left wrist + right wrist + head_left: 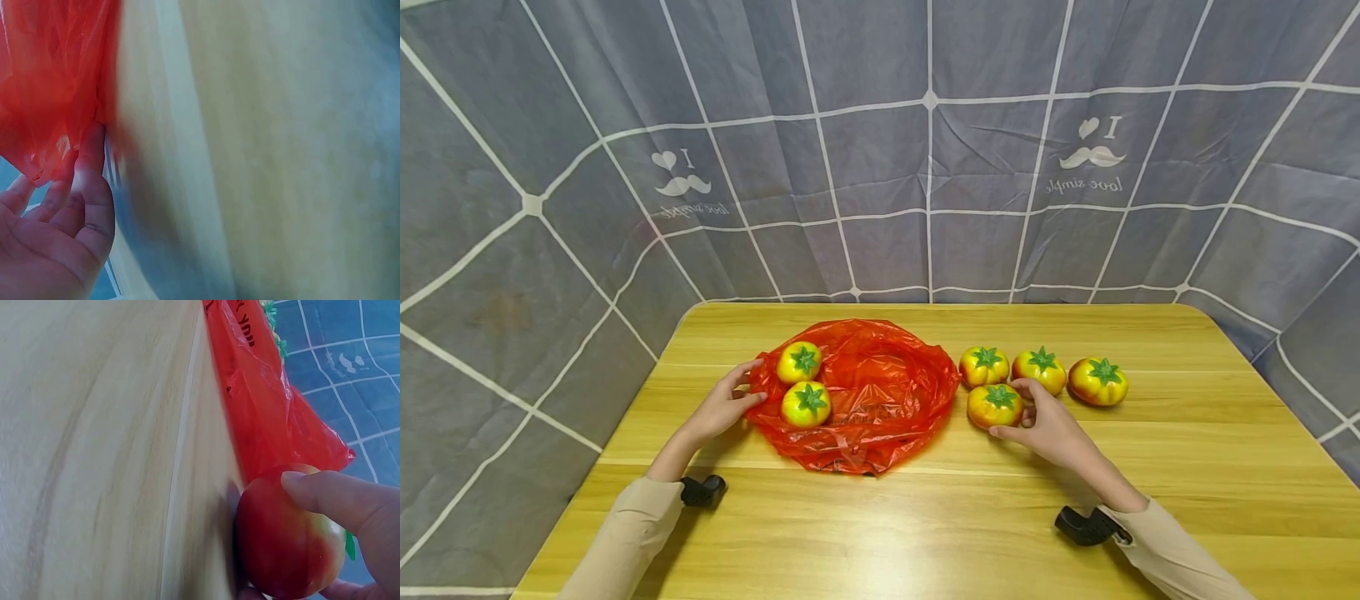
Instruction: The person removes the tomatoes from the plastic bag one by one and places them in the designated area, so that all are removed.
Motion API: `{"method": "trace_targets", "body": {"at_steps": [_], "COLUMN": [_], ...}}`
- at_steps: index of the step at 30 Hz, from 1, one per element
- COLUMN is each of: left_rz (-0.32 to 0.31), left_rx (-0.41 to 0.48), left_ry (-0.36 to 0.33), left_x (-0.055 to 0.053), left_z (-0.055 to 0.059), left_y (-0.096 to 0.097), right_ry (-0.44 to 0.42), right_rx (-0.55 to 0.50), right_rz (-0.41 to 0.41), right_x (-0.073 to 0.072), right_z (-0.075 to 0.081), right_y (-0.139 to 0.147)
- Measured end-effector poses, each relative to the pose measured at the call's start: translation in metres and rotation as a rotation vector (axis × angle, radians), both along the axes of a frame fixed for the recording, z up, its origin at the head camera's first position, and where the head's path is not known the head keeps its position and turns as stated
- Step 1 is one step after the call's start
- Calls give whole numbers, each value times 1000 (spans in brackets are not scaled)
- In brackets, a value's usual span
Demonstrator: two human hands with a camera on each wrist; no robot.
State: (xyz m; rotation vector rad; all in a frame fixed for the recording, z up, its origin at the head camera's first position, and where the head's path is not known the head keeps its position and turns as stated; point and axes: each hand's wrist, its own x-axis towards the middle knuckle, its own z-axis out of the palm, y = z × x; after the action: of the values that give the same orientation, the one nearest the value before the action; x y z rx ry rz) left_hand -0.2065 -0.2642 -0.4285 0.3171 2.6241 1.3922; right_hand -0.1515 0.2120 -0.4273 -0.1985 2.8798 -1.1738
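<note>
A red plastic bag (880, 392) lies spread on the table, its rim rolled out. Two yellow artificial tomatoes with green star-shaped leaves, a rear one (798, 362) and a front one (806, 405), sit at its left side. My left hand (724, 410) is at the bag's left edge, fingers loosely bent and touching the red plastic (56, 81). To the right of the bag, my right hand (1051, 425) holds a red-and-yellow artificial tomato (995, 407) between thumb and fingers. In the right wrist view, the thumb presses on this tomato's red side (287, 537).
Three more artificial tomatoes stand behind and right of the right hand: a left one (983, 367), a middle one (1040, 372) and a right one (1098, 382). A grey checked curtain (880, 167) surrounds the wooden table (865, 533). Black wrist mounts show at both sleeves.
</note>
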Motion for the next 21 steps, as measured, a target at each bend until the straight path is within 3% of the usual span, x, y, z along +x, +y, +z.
{"method": "trace_targets", "body": {"at_steps": [21], "left_rz": [-1], "left_rx": [13], "left_ry": [0], "left_x": [1], "left_z": [0], "left_y": [0], "right_ry": [-2], "right_rx": [-40], "right_rz": [24], "right_x": [0], "right_z": [3], "right_y": [4]}}
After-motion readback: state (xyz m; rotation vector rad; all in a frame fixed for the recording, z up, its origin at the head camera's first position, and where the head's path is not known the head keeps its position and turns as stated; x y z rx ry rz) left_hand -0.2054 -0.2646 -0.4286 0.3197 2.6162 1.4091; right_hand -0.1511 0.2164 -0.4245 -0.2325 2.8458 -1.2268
